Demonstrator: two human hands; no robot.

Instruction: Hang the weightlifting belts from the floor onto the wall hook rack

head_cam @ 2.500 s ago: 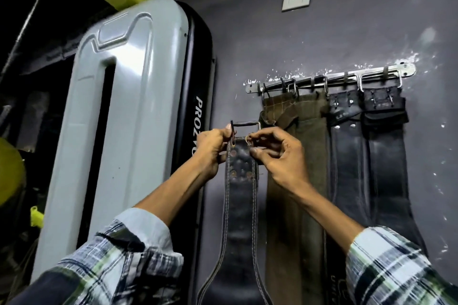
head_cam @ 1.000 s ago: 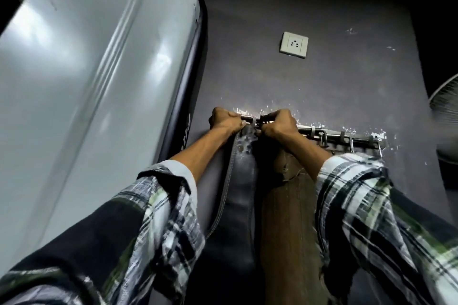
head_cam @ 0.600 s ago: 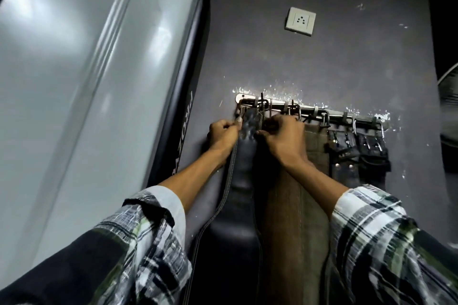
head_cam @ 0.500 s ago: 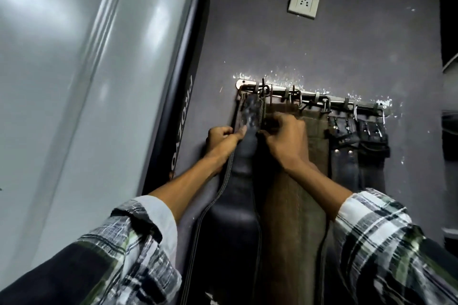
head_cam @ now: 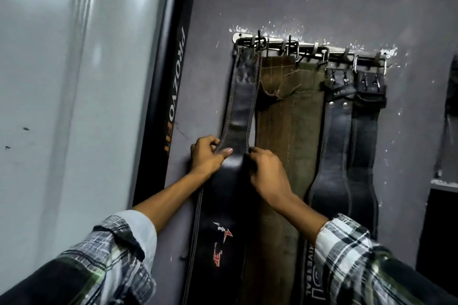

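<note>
Now that its buckle has gone from held below the hook rack (head_cam: 309, 48) onto the rack's left end, the black belt (head_cam: 241, 106) hangs, left hand (head_cam: 207, 156) and right hand (head_cam: 266, 171) pinching its edges lower down, so this hanging looks done.

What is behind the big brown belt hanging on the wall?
Behind the wide brown fabric belt only the grey wall shows around its edges. Its top hangs from the metal hook rack; anything directly behind it is covered.
</note>
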